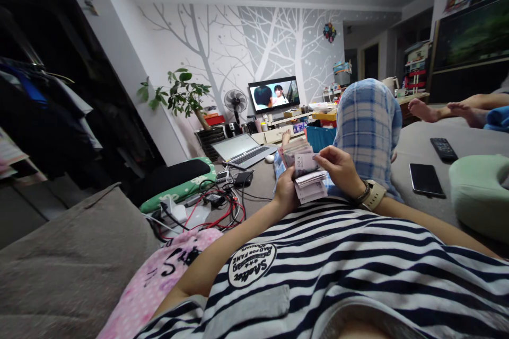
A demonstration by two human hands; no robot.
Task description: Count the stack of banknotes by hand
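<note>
Just left of my raised knee [366,116], by the hem of my striped shirt [342,246], a fanned bundle of banknotes [309,183] sits in my left fingers [287,177], closed around its left side. My right fingers [329,153] pinch the right edge of a note. Off left lie a laptop [249,158] and tangled cables [234,210]; to my right, a phone [426,179] rests near a remote [443,149].

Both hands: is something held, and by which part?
Banknotes: the left hand grips their left side; the right hand pinches a note by its right end.
</note>
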